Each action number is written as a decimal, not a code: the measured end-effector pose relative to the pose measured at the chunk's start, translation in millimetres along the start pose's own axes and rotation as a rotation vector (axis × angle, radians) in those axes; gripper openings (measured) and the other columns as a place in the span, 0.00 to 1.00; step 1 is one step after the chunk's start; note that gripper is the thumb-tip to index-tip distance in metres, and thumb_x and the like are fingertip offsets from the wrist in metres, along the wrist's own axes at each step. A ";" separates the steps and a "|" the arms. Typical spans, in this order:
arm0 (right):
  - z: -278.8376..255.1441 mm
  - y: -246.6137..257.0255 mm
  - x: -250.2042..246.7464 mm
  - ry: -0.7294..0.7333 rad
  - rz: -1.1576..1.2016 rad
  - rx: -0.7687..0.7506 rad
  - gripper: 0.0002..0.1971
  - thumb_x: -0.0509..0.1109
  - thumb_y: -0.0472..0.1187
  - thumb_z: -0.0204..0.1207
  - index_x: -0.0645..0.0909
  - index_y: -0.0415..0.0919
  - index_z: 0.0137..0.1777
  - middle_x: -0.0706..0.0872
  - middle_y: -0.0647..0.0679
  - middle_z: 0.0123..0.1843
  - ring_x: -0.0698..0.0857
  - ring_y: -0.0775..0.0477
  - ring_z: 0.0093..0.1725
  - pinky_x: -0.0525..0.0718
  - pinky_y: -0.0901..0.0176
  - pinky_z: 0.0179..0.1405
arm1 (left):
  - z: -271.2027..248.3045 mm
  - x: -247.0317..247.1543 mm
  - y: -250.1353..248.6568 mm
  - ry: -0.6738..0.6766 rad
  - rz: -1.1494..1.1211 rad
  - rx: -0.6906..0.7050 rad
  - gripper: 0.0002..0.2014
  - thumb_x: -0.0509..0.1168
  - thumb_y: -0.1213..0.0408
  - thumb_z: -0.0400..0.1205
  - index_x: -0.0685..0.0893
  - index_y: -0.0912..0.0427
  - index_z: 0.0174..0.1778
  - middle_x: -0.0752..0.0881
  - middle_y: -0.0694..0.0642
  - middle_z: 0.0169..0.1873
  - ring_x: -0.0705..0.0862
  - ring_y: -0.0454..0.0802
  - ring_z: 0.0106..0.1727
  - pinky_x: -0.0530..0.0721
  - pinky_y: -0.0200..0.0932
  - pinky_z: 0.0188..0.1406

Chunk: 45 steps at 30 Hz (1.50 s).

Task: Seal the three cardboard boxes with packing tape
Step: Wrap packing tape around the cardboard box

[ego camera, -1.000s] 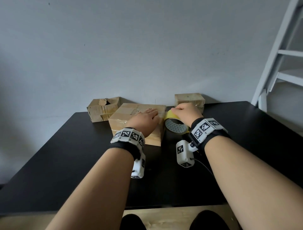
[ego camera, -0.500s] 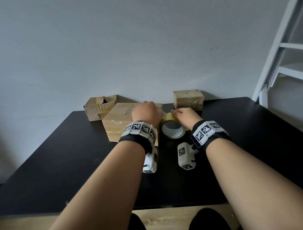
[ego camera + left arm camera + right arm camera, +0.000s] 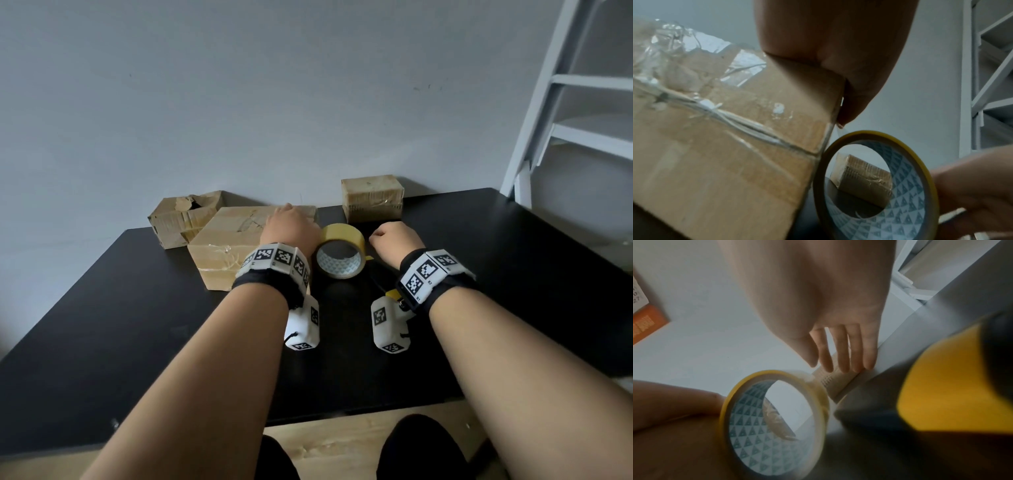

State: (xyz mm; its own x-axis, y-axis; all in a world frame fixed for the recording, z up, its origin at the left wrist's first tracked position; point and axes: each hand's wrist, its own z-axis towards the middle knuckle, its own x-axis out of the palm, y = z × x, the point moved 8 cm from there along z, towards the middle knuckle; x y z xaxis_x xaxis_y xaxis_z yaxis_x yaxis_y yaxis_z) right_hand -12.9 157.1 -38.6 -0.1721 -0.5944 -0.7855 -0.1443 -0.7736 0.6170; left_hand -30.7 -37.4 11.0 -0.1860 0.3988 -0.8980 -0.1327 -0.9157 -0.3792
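Observation:
The large cardboard box [image 3: 226,246] lies on the black table [image 3: 137,325]. My left hand [image 3: 287,229] rests on its top right corner, and in the left wrist view the thumb [image 3: 851,100] presses against the box's [image 3: 715,146] right side. The yellow tape roll [image 3: 342,240] stands on edge against that side, and a clear strip seems to lead from the thumb to the roll [image 3: 910,186]. My right hand [image 3: 394,240] hovers just right of the roll, its fingers [image 3: 840,353] relaxed and holding nothing. A torn box [image 3: 178,219] sits behind on the left, and a small box [image 3: 371,198] behind on the right.
A yellow and black tool [image 3: 393,294], maybe a cutter, lies on the table under my right wrist and looms blurred [image 3: 941,386] in the right wrist view. A white ladder-like frame [image 3: 565,102] stands at the table's far right corner. The grey wall runs right behind the boxes.
My right hand has let go of the tape roll and drawn off to the right. My left hand has slid along the box top to its right edge, beside the roll.

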 end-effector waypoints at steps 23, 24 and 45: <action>-31.0 5.9 -9.0 0.029 -0.118 0.078 0.18 0.52 0.48 0.86 0.80 0.38 0.56 0.86 0.38 0.54 0.84 0.36 0.47 0.78 0.51 0.44 | -43.9 -16.4 4.4 -0.034 -0.047 0.220 0.18 0.51 0.63 0.86 0.82 0.58 0.67 0.81 0.56 0.68 0.80 0.57 0.64 0.78 0.48 0.60; -34.2 10.8 -13.9 0.013 -0.052 0.077 0.18 0.50 0.48 0.87 0.79 0.38 0.59 0.86 0.37 0.52 0.86 0.35 0.47 0.81 0.49 0.46 | -45.3 -16.0 4.3 -0.027 -0.045 0.224 0.18 0.51 0.62 0.87 0.81 0.58 0.67 0.81 0.57 0.68 0.80 0.57 0.64 0.77 0.47 0.60; -60.0 72.4 26.4 0.206 0.330 -0.066 0.18 0.58 0.38 0.86 0.77 0.33 0.72 0.84 0.44 0.39 0.87 0.48 0.28 0.82 0.64 0.21 | -46.7 -3.4 7.2 0.211 0.084 0.191 0.22 0.41 0.61 0.91 0.64 0.52 0.81 0.57 0.51 0.84 0.51 0.48 0.85 0.43 0.53 0.83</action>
State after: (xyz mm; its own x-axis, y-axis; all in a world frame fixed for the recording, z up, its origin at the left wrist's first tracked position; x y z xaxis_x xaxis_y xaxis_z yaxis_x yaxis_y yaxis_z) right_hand 30.6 72.3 -17.5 0.0013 -0.8399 -0.5427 -0.0499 -0.5420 0.8389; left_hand 14.4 -47.6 0.9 -0.0005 0.2844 -0.9587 -0.3099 -0.9115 -0.2703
